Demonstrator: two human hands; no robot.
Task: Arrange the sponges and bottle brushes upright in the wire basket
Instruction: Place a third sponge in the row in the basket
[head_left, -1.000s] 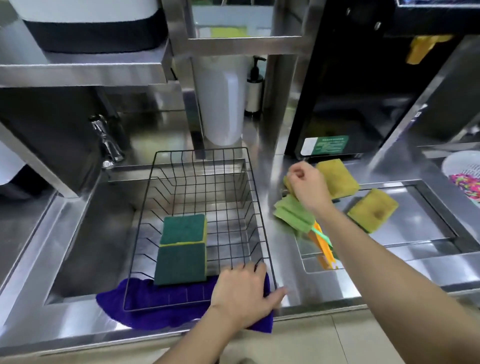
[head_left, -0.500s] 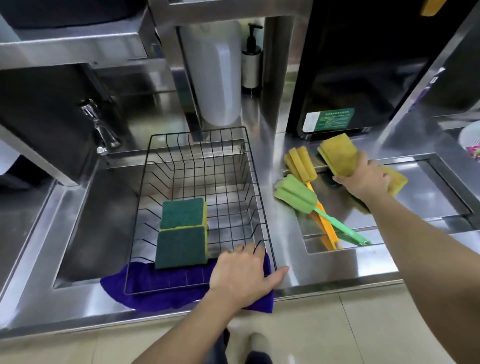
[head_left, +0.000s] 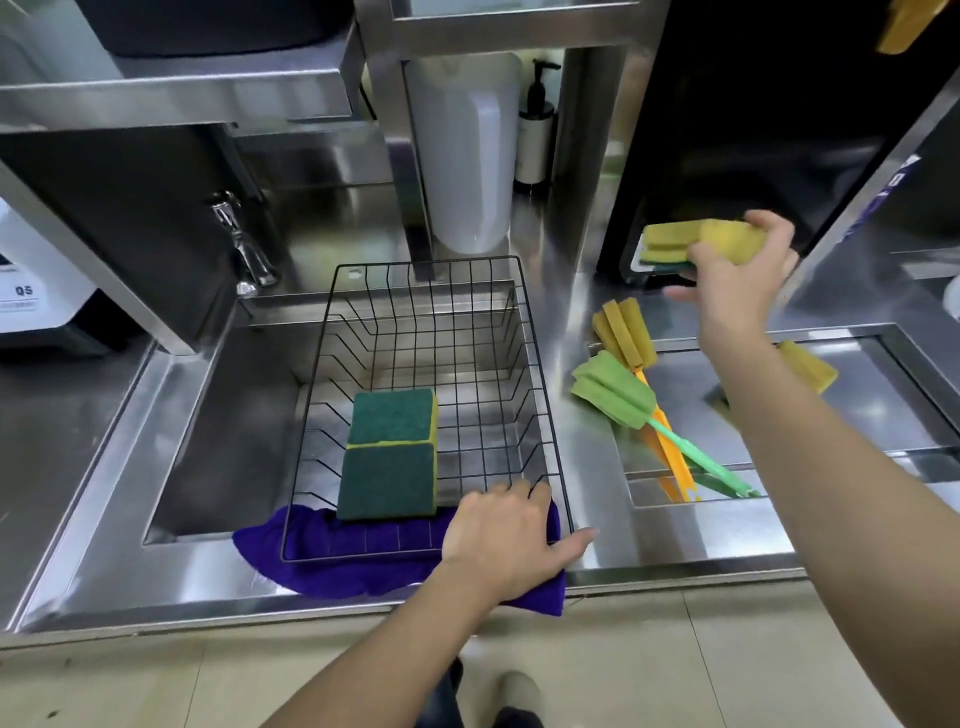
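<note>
A black wire basket (head_left: 543, 374) sits over the steel sink on a purple cloth (head_left: 332, 564). Two green-topped sponges (head_left: 390, 452) stand side by side inside it near the front. My left hand (head_left: 506, 535) grips the basket's front right corner. My right hand (head_left: 735, 283) is raised above the counter, shut on a yellow sponge (head_left: 701, 244) held flat in the air. A green bottle brush (head_left: 623, 397) and an orange-yellow bottle brush (head_left: 623, 332) lie crossed on the counter right of the basket. Another yellow sponge (head_left: 808, 366) lies partly behind my right forearm.
A chrome tap (head_left: 244, 244) stands behind the sink at left. A white container (head_left: 467, 156) and a pump bottle (head_left: 535, 135) stand behind the basket. A dark appliance (head_left: 753, 130) fills the back right. A recessed steel tray (head_left: 883, 400) lies under the brushes' handles.
My right hand has closed on a yellow sponge and lifted it off the counter, up and to the right. My left hand has stayed on the basket's corner.
</note>
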